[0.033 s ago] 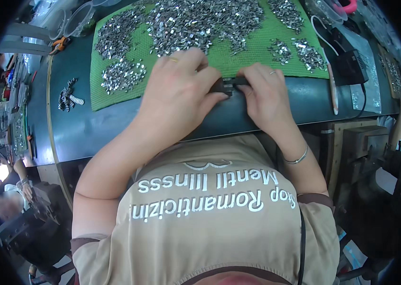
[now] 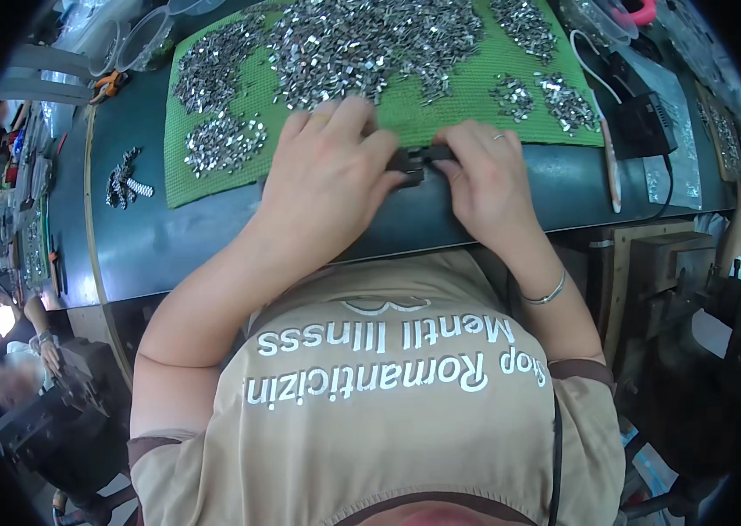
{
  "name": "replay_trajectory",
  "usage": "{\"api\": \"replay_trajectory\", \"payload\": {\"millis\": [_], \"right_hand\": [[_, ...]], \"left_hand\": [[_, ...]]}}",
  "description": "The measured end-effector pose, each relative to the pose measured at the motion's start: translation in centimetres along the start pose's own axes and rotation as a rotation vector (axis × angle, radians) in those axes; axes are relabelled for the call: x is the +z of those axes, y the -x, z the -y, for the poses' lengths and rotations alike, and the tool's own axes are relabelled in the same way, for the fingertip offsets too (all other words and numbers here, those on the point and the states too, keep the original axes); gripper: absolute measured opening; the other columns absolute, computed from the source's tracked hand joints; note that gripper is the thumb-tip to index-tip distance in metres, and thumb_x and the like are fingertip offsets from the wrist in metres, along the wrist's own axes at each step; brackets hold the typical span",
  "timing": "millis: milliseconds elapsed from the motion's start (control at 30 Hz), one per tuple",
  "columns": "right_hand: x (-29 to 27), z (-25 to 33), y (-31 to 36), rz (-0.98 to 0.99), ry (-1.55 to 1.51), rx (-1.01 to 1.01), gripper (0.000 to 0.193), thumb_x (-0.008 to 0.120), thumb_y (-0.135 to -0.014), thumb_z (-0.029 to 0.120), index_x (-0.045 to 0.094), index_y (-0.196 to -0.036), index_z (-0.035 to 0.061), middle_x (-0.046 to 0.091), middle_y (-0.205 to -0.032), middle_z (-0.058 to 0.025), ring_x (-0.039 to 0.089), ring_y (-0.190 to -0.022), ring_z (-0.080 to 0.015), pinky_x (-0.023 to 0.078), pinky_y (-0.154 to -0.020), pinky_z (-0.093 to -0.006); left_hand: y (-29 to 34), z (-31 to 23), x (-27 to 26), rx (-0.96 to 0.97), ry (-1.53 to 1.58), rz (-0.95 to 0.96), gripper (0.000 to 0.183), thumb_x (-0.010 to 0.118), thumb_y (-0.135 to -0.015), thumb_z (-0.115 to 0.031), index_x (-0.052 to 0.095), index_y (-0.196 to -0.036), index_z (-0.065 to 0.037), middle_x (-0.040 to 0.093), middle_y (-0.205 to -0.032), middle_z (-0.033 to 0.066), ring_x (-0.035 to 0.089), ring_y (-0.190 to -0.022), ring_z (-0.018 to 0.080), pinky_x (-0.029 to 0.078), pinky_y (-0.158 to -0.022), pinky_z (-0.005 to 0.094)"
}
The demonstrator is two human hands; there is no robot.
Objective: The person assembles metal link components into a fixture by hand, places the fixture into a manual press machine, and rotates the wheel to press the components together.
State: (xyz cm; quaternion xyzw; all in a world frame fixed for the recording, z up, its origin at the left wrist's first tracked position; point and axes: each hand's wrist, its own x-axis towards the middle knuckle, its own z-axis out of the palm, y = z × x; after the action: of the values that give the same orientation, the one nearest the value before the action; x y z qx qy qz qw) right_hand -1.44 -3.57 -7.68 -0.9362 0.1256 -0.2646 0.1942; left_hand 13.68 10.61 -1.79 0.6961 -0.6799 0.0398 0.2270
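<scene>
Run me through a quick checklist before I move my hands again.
1. Left grip closed on the left dark tool: ok.
2. Right grip closed on the right dark tool: ok.
3. Anything pinched between the tools: cannot tell, too small to make out.
4. Metal pieces on the green mat: ok, lying in several piles.
5. Linked metal strip clear of both grips: ok, left of the mat.
6. Black adapter box clear of both grips: ok, right of the mat.
</scene>
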Motion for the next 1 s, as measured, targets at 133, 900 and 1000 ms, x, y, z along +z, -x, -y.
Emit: {"api": "replay_trajectory", "payload": {"millis": [133, 900, 1000], "right_hand": [[-0.1, 0.7, -0.1, -0.093, -0.308, 0.041, 0.019, 0.072, -0.076, 0.002, 0.065, -0.093, 0.0029, 0.063, -0.077, -0.0096, 0.06, -0.073, -0.0271, 0.043, -0.074, -0.036], [-1.3, -3.4, -4.8, 0.066, 0.397, 0.101, 0.007, 0.065, -0.078, 0.006, 0.065, -0.071, 0.0061, 0.065, -0.077, -0.0096, 0.064, -0.081, -0.0297, 0.037, -0.076, -0.0436], [-1.8, -3.1, -4.4, 0.124, 0.289, 0.08, 0.004, 0.063, -0.077, 0.006, 0.065, -0.073, 0.006, 0.065, -0.078, -0.0098, 0.065, -0.081, -0.0299, 0.036, -0.075, -0.0436]], "left_hand": [[2.1, 0.7, -0.2, -0.187, -0.185, 0.157, 0.024, 0.075, -0.079, -0.021, 0.07, -0.097, -0.005, 0.061, -0.097, 0.0095, 0.058, -0.094, 0.0301, 0.041, -0.083, 0.0413], [-7.4, 6.1, 2.8, 0.277, -0.344, 0.078, 0.021, 0.07, -0.076, -0.015, 0.076, -0.096, -0.02, 0.06, -0.111, 0.0026, 0.053, -0.114, 0.0219, 0.037, -0.093, 0.0427], [-8.2, 5.9, 2.8, 0.339, -0.424, 0.107, 0.014, 0.067, -0.076, -0.014, 0.076, -0.086, -0.014, 0.062, -0.106, 0.0042, 0.056, -0.111, 0.0224, 0.04, -0.094, 0.0427]]}}
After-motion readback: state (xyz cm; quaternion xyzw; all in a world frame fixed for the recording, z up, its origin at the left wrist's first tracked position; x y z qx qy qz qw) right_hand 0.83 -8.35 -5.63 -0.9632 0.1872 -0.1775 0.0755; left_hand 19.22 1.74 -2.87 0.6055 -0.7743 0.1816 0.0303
